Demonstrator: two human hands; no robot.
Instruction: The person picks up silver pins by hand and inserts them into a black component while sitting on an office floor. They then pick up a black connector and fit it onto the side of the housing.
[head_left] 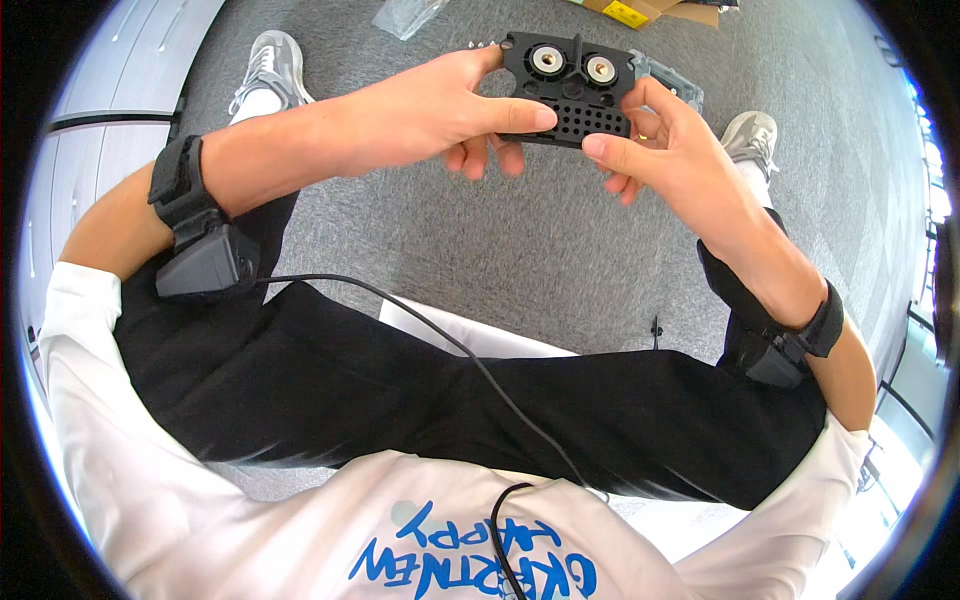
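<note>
Both hands grip a black perforated plastic block with two round metal sockets (573,88): left hand (440,110) and right hand (665,150) fingers pinch its ends, thumbs on top, other fingers seemingly curled beneath.

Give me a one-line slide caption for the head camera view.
Seated person's left hand and right hand hold a black plastic part above grey carpet.

Floor: grey short-pile carpet (520,240), fills most of view. At 10–11 o'clock, pale grey cabinet fronts (120,60) w/ a dark horizontal strip across them. At 12 o'clock, clear plastic bag (405,15) lying on carpet; just right of it, approx 1 o'clock, cardboard box w/ yellow label (640,10) at top edge. At 3 o'clock, bright windows (935,190), daylight coming in strong; dark frame lines below them toward 4 o'clock. Light even, soft shadows on carpet.
</note>
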